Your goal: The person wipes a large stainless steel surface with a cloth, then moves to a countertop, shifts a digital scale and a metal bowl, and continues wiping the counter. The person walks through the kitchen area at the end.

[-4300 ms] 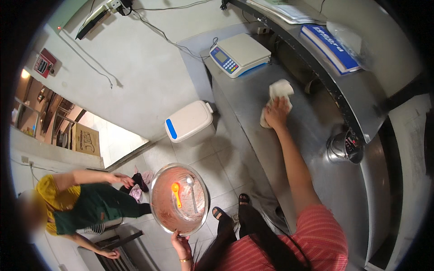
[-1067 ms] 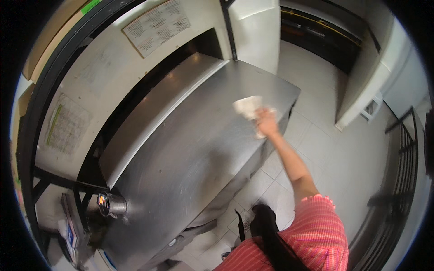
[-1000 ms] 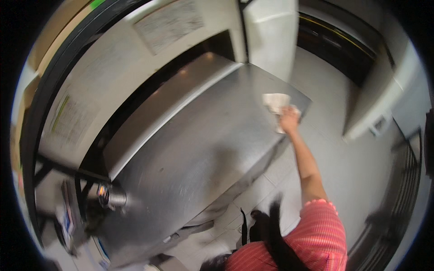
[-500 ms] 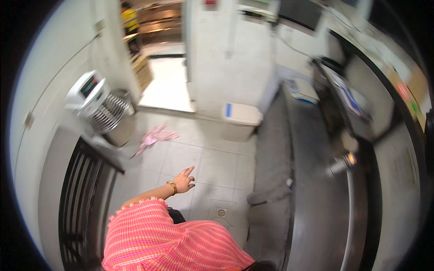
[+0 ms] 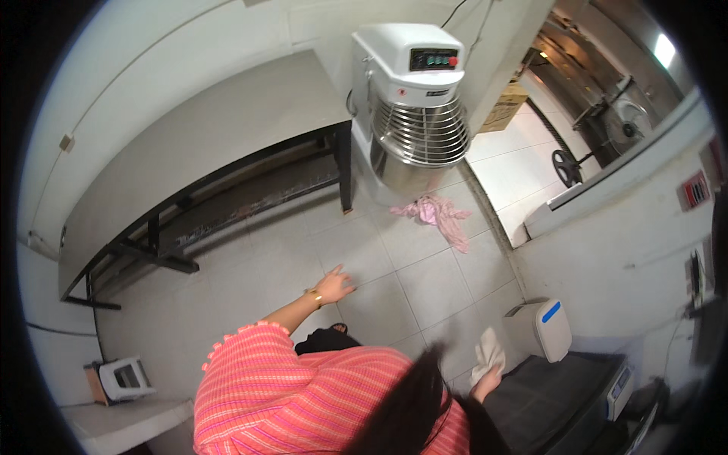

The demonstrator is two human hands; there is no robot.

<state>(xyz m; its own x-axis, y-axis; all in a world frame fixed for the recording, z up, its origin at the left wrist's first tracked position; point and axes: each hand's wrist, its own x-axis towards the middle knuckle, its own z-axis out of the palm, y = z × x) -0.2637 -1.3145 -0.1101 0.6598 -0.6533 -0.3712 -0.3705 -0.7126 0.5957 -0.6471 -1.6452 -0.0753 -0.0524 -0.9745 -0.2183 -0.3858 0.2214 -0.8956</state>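
Note:
My left hand [image 5: 334,287], with a gold watch or bracelet at the wrist, hangs over the tiled floor. Its fingers are spread and it holds nothing. On the other side of my body, my right hand [image 5: 487,384] grips a crumpled off-white cloth [image 5: 489,351], which rises above the fingers beside a dark covered surface [image 5: 557,390]. Ahead on the floor lies a crumpled pink cloth [image 5: 432,212], out of reach of both hands. Just behind it stands a white spiral dough mixer [image 5: 406,72] with a steel bowl and wire guard.
A long grey table [image 5: 212,121] on a black frame runs along the left wall. Right of the mixer is a doorway with a cardboard box [image 5: 502,108] beyond it. A white lidded bin [image 5: 547,330] with a blue strip stands by the right wall. A pale shelf [image 5: 125,425] sits lower left.
My view has swung left, bringing the mixer and long table toward the middle. My right hand with the off-white cloth has come into sight. My left hand stays open.

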